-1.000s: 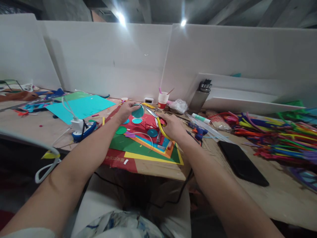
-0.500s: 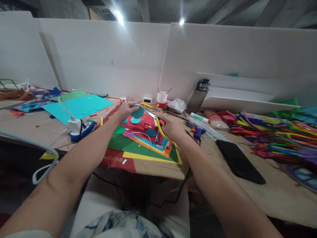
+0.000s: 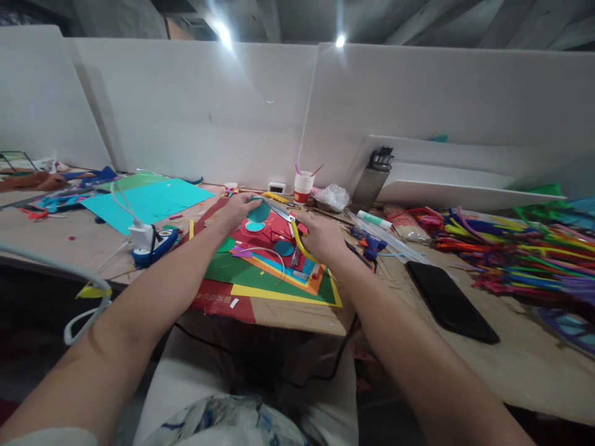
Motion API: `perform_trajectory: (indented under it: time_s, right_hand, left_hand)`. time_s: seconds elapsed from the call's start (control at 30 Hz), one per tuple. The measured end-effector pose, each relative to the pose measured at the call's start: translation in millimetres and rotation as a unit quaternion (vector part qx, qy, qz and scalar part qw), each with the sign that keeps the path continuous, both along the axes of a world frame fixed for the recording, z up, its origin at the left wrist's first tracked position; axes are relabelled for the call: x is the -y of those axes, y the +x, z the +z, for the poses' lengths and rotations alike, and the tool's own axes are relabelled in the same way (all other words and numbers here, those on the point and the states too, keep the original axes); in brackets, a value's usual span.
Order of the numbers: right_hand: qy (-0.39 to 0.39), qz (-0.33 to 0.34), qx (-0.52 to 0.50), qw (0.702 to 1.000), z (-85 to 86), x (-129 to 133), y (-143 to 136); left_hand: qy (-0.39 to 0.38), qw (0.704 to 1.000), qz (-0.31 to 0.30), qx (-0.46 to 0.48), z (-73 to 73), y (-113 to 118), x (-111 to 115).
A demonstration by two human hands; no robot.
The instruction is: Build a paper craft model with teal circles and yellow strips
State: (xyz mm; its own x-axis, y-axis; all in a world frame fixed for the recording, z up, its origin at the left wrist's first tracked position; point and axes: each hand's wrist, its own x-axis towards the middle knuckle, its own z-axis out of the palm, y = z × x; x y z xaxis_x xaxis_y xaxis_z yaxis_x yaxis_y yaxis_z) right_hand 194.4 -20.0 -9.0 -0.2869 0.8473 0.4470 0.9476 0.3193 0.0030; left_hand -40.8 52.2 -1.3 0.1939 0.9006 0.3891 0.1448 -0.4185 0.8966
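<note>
Pinched in my left hand [image 3: 238, 210] is a round teal paper disc [image 3: 259, 212], held up above the table. My right hand [image 3: 320, 234] grips a pair of scissors [image 3: 298, 238] by yellow handles. Their metal blades point left and lie against the disc's upper right edge. Below are a light-blue disc [image 3: 255, 227], a dark teal disc [image 3: 283, 248] and a green disc [image 3: 227, 244]. These rest on red paper [image 3: 274, 232] and a stack of coloured sheets, with a green sheet [image 3: 218, 267] showing at the left.
A blue power strip [image 3: 155, 246] with a white plug and a cyan sheet [image 3: 149, 201] lie at left. Behind stand a paper cup [image 3: 303, 188] and a dark bottle [image 3: 373, 179]. To the right are a glue gun [image 3: 370, 244], a black phone [image 3: 450, 302] and pipe cleaners [image 3: 520, 254].
The teal disc and my left hand have shifted slightly right. The scissors stay against the disc's edge, and their yellow handles look closer together.
</note>
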Motion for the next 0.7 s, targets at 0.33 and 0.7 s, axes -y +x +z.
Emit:
perform_trajectory:
  time_s: [0.33,0.7]
  right_hand:
    - [0.01,-0.002,0.007,1.0,-2.8,-2.2,0.7]
    - [0.019,0.015,0.006,1.0,-3.1,-2.9,1.4]
  left_hand:
    - [-0.009,1.0,-0.029,0.007,-1.2,-2.4,-2.2]
    - [-0.059,0.995,-0.069,0.042,-4.3,-7.5,-9.0]
